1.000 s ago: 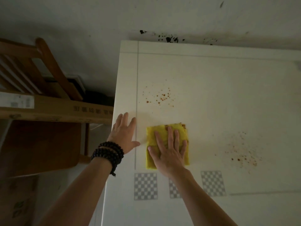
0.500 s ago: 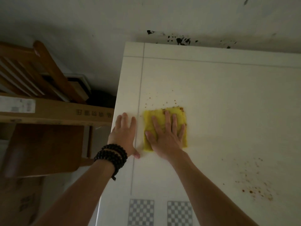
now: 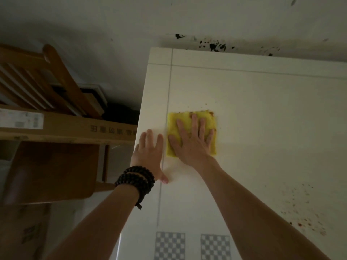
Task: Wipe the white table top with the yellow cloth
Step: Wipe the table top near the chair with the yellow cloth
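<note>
A folded yellow cloth point(image 3: 173, 121) lies flat on the white table top point(image 3: 262, 113), near its left edge. My right hand point(image 3: 191, 143) presses down on the cloth with fingers spread flat. Brown crumbs cling to the cloth's far edge point(image 3: 211, 113). My left hand point(image 3: 149, 152), with dark bead bracelets on the wrist, rests palm down on the table's left edge beside the cloth, holding nothing. A patch of reddish-brown specks point(image 3: 304, 220) remains on the table at the lower right.
A wooden chair point(image 3: 48, 166) and a long cardboard box point(image 3: 67, 128) stand left of the table. The wall behind carries black splatter marks point(image 3: 214, 46). Two grey checkered squares point(image 3: 191, 246) are printed near the table's front edge.
My right hand has pushed the cloth away from me over the brown specks near the left edge; most of those specks are gone. The left hand stays at the table edge.
</note>
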